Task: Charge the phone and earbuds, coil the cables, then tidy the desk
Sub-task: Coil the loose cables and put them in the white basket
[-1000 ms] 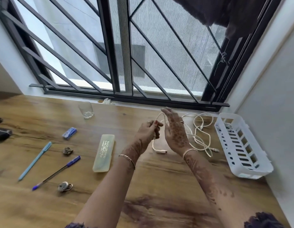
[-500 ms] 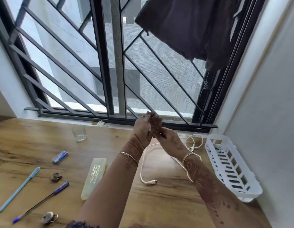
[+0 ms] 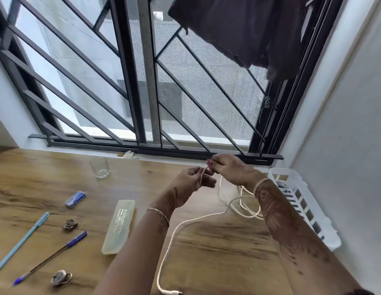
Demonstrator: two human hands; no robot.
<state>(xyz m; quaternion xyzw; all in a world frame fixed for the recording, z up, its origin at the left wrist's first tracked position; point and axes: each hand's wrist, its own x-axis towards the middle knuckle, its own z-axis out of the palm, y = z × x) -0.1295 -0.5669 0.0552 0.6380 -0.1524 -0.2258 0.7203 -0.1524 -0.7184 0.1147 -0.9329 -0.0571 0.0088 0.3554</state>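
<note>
A long white cable [image 3: 178, 227] trails over the wooden desk [image 3: 217, 252], its plug end lying near the front edge. My left hand [image 3: 192, 182] and my right hand [image 3: 229, 168] are raised above the desk's far side and both pinch the same stretch of this cable between them. More of the white cable lies in loose loops [image 3: 243, 206] under my right wrist. No phone or earbuds show in this view.
A white slotted basket [image 3: 313, 218] stands at the right by the wall. On the left lie a yellowish case [image 3: 119, 226], two pens [image 3: 22, 240], a blue eraser [image 3: 75, 199], two small clips and a glass [image 3: 99, 170]. A barred window runs behind.
My hands have moved lower and a little apart, drawing the cable out between them. The free plug end has slid toward the desk's front edge.
</note>
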